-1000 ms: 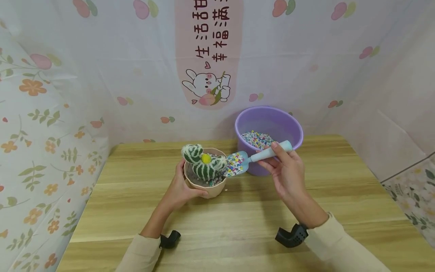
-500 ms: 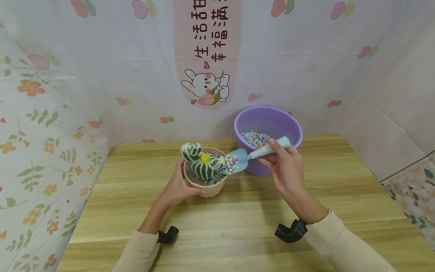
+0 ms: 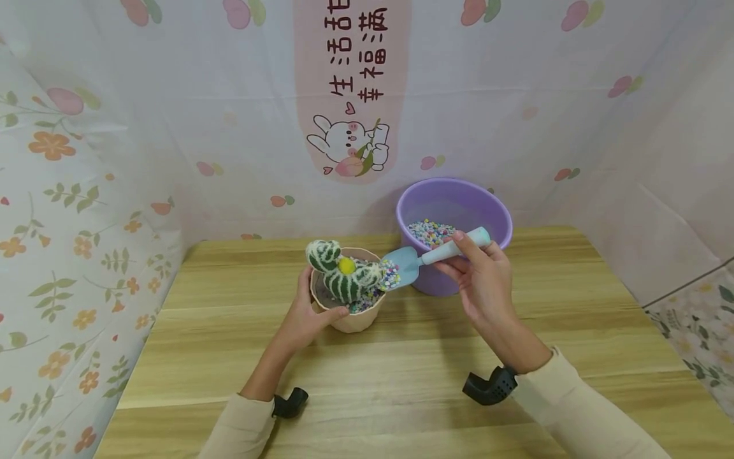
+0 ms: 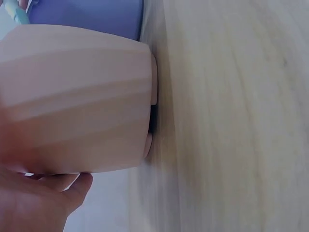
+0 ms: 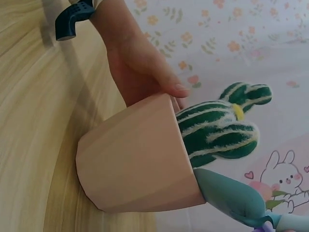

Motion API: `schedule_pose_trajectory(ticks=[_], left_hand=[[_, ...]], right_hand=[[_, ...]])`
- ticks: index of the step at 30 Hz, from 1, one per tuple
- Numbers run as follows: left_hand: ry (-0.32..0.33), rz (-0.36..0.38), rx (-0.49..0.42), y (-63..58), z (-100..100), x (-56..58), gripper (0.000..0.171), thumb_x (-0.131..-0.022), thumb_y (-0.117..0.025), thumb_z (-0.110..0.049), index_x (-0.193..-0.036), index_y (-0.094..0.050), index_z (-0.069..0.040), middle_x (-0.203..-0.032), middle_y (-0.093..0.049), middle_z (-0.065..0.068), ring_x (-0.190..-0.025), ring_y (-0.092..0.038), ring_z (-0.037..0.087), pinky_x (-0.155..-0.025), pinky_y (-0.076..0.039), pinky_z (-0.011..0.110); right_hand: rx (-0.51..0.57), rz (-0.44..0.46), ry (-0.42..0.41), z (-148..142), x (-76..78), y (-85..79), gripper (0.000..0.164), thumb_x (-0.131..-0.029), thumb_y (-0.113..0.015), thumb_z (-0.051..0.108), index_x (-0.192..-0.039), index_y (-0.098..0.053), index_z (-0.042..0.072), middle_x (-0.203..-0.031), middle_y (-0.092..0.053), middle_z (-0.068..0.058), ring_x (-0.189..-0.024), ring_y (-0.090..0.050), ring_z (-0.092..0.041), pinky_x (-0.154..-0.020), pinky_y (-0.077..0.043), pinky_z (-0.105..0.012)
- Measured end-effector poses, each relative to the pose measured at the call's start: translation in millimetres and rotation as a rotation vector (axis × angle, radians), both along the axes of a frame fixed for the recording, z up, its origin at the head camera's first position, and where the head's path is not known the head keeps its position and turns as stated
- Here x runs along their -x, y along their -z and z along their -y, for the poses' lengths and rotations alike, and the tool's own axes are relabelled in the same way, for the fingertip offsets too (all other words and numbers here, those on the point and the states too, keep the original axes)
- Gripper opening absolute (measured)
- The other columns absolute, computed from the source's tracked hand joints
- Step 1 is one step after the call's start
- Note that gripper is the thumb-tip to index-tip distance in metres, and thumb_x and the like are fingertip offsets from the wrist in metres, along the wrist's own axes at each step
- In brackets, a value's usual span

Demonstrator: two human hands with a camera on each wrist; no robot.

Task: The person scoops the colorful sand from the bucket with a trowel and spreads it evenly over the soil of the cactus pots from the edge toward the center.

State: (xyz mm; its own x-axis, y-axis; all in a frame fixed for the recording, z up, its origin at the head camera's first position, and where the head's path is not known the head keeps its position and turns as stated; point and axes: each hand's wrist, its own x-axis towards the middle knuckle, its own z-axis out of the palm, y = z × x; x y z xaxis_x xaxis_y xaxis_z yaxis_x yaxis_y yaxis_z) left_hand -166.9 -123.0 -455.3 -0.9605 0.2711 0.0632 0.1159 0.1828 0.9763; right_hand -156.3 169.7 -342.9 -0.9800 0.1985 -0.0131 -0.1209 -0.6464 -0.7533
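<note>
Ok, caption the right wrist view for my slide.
Left hand holds a peach pot with a striped cactus; teal trowel at the rim.

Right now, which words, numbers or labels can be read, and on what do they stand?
"生活甜": pink panel on backdrop, read upward; last character cut by the frame.
"幸福满": same panel, beside it.
No other text is readable, on pot, scoop or bucket either.

Beige sleeves [image 3: 579, 405], black bent wrist pieces [image 3: 490, 386] (right one dotted with holes)
</note>
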Motion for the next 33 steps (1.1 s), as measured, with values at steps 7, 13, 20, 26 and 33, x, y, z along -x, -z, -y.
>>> schedule_pose_trajectory(ticks=[7,13,20,26,33], left_hand=[[0.053,-0.015,-0.019,-1.8,3,5.1,0.103,-0.083,-0.078,-0.021,-0.156,-0.005,-0.025,-0.158,-0.018,0.008,-0.144,-0.024,0.031,-0.114,-0.023,0.056],[0.093,-0.025,-0.057,-2.5,5,10.7,0.102,-0.082,-0.078,-0.013,-0.156,-0.009,-0.023,-0.157,-0.020,0.008,-0.143,-0.026,0.031,-0.114,-0.024,0.052],[0.143,0.000,-0.099,-2.7,9,15.8,0.100,-0.082,-0.079,-0.015,-0.156,-0.012,-0.022,-0.155,-0.026,0.009,-0.141,-0.032,0.031,-0.112,-0.028,0.051],[0.173,0.011,-0.106,-2.4,11,19.0,0.099,-0.082,-0.079,-0.020,-0.156,-0.013,-0.022,-0.155,-0.025,0.008,-0.142,-0.030,0.028,-0.114,-0.025,0.049],[0.226,-0.007,-0.129,-4.4,13,24.3,0.101,-0.082,-0.079,-0.024,-0.156,-0.010,-0.022,-0.157,-0.022,0.010,-0.141,-0.030,0.031,-0.113,-0.026,0.053]], right_hand=[[-0.010,-0.006,0.011,0,2.6,-0.6,0.016,-0.090,-0.069,0.006,-0.093,-0.055,-0.001,-0.082,-0.072,-0.014,-0.073,-0.073,-0.027,-0.070,-0.057,-0.042],[-0.020,-0.013,0.024,1,3.3,-1.3,0.015,-0.089,-0.070,0.005,-0.092,-0.056,0.000,-0.081,-0.072,-0.013,-0.070,-0.073,-0.025,-0.066,-0.058,-0.040],[-0.042,-0.014,0.038,1,4.8,-3.0,0.014,-0.089,-0.069,0.004,-0.092,-0.056,0.000,-0.085,-0.072,-0.012,-0.072,-0.073,-0.024,-0.068,-0.058,-0.042],[-0.056,0.004,0.057,3,7.4,-3.7,0.017,-0.087,-0.071,0.004,-0.092,-0.055,0.001,-0.086,-0.072,-0.011,-0.072,-0.073,-0.025,-0.066,-0.058,-0.041],[-0.048,-0.001,0.072,5,9.7,-6.2,0.019,-0.085,-0.074,0.002,-0.090,-0.055,0.002,-0.086,-0.072,-0.013,-0.072,-0.073,-0.025,-0.066,-0.058,-0.042]])
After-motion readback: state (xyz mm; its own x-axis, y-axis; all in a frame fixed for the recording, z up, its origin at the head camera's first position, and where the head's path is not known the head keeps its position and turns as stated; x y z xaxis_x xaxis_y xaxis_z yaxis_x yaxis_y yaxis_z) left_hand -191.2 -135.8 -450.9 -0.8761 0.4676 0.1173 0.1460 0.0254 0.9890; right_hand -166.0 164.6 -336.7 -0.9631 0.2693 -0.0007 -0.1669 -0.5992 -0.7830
